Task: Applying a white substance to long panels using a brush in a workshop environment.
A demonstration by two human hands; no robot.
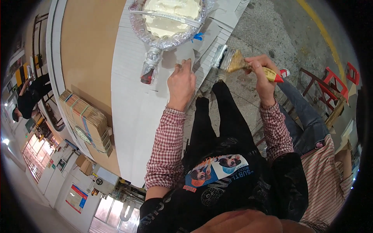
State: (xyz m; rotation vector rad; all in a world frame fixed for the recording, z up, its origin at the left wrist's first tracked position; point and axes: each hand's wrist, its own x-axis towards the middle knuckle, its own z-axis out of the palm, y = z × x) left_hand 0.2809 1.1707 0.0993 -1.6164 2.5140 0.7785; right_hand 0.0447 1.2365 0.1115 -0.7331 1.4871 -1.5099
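My right hand (264, 73) is closed around a wide paintbrush (236, 61) with a yellow, red-tipped handle. Its bristles point left, just off the edge of the white cardboard sheet (136, 116); pale paste coats their end. My left hand (182, 86) rests palm down on the sheet, fingertips on a small grey card piece (176, 56). Beyond that hand stands a plastic-wrapped pan (136, 29) filled with cream-coloured paste (171, 23). A flat strip (167, 16) lies across the pan, and its wrapped handle (149, 70) points toward me.
A strapped stack of folded cardboard (86, 121) lies left on a brown board (85, 46). Blue ties (198, 37) show beside the pan. On my right sits a person in jeans (303, 105), near red stools (333, 87). Another person (33, 95) in black is far left.
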